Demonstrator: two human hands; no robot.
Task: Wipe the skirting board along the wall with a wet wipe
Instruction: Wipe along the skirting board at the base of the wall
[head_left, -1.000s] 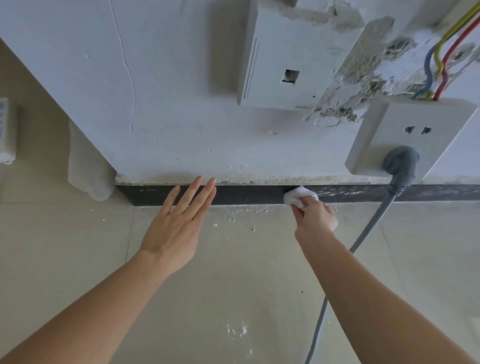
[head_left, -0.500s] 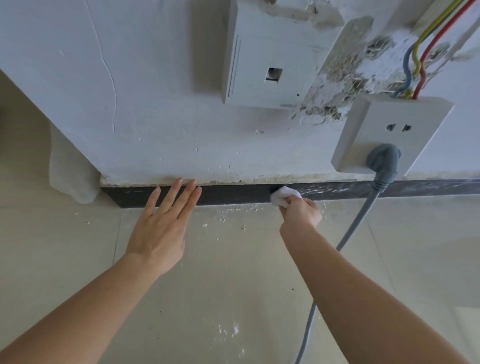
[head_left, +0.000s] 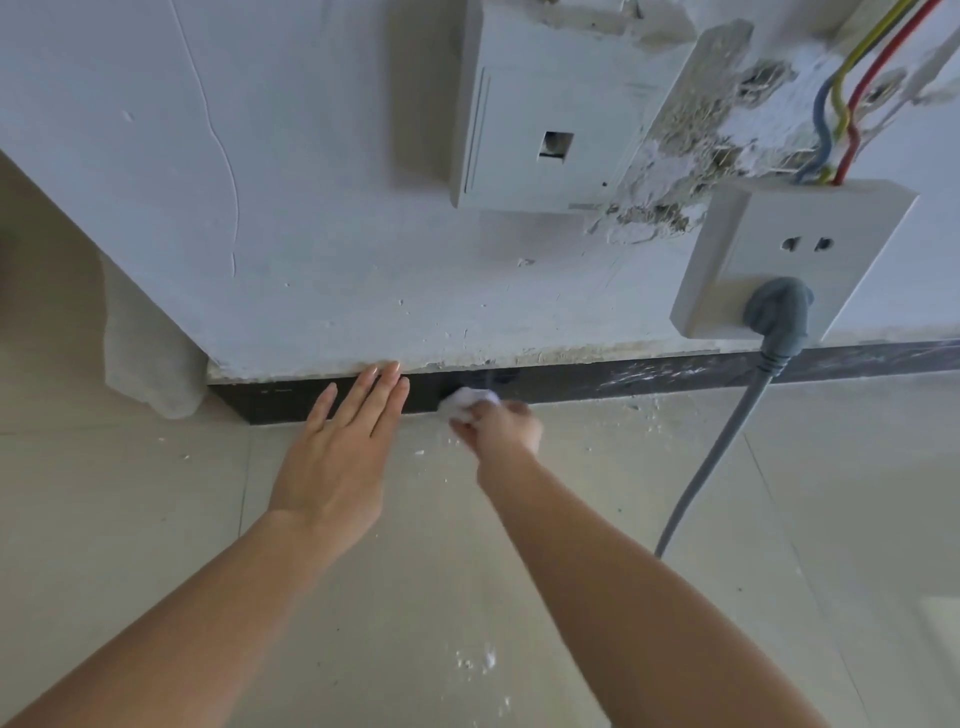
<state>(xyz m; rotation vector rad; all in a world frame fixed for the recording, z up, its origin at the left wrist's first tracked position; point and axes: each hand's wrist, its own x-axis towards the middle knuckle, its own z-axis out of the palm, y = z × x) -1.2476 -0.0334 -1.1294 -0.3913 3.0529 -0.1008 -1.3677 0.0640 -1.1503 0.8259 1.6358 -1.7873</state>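
The skirting board (head_left: 571, 382) is a dark strip at the foot of the wall (head_left: 311, 234). Its long axis runs left to right across the middle of the frame, from a cut end at centre left out past the right edge. Both hands reach up the frame to it across the floor (head_left: 156, 519).

The right hand (head_left: 501, 428) is the working one. Its fingers are curled round a bunched white wet wipe (head_left: 470, 402), which it presses on the board's face near centre frame. The left hand (head_left: 337, 457) lies just to the left, flat, with straight fingers. It holds nothing, and its fingertips touch the board's top edge.

White smears show on the board further right, toward the grey cable (head_left: 727, 441), so any stroke probably has to follow the board sideways.
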